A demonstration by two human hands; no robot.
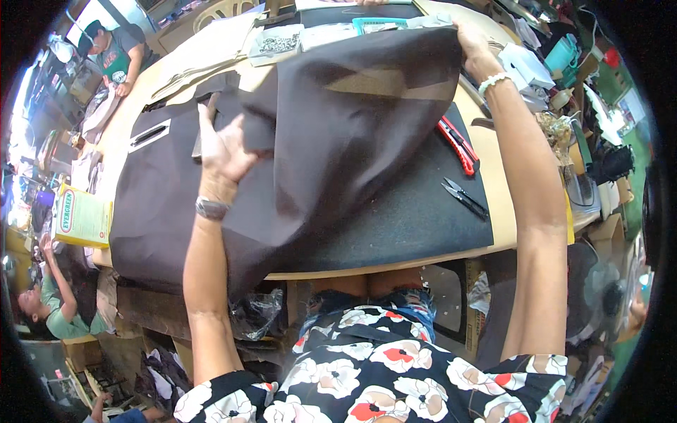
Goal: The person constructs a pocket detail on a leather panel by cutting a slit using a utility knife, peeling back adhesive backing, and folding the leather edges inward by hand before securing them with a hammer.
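A large sheet of dark brown fabric [352, 127] covers much of the work table, its right part lifted into a slanting fold. At the far right, my right hand [476, 53] is closed on the raised corner. My left hand [229, 151] is over the fabric's left part, palm turned up and fingers spread. Next to it is a narrow dark item [197, 149], partly hidden, whose kind I cannot make out. A pale rectangular frame with a dark slot [149, 135] lies on the fabric's left side.
On the dark mat [395, 218] are a red utility knife [458, 146] and thread snips [465, 197]. Behind the fabric stands a clear box of small metal parts [276, 44]. A yellow-green can [81, 217] is left. Another person [116, 56] works at far left.
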